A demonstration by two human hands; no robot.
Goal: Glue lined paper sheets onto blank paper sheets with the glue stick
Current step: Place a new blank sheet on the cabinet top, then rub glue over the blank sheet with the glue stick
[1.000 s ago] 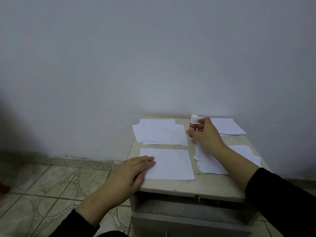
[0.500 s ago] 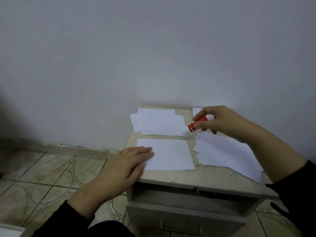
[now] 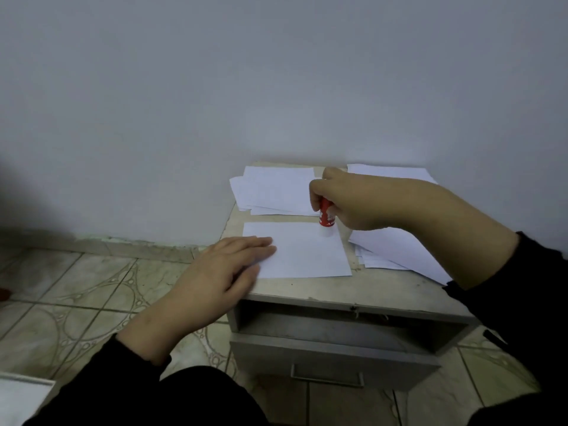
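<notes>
A single white sheet point(image 3: 302, 252) lies at the front of the small cabinet top point(image 3: 384, 287). My left hand point(image 3: 227, 272) rests flat on the sheet's left edge with straight fingers. My right hand point(image 3: 347, 198) grips a red glue stick point(image 3: 325, 217) upside down, its white tip touching the sheet's far right corner. A stack of white sheets point(image 3: 273, 192) lies at the back left, another stack point(image 3: 396, 250) at the right under my forearm, and more paper point(image 3: 390, 172) at the back right. No ruled lines are discernible on any sheet.
The cabinet stands against a plain wall, with an open slot and a handled drawer point(image 3: 325, 364) below the top. Patterned floor tiles point(image 3: 76, 290) spread to the left. A white object point(image 3: 21, 398) shows at the bottom left corner.
My right hand picked the glue stick up from the back of the cabinet, turned it over and brought it down onto the front sheet's far right corner. My left hand stayed on the sheet.
</notes>
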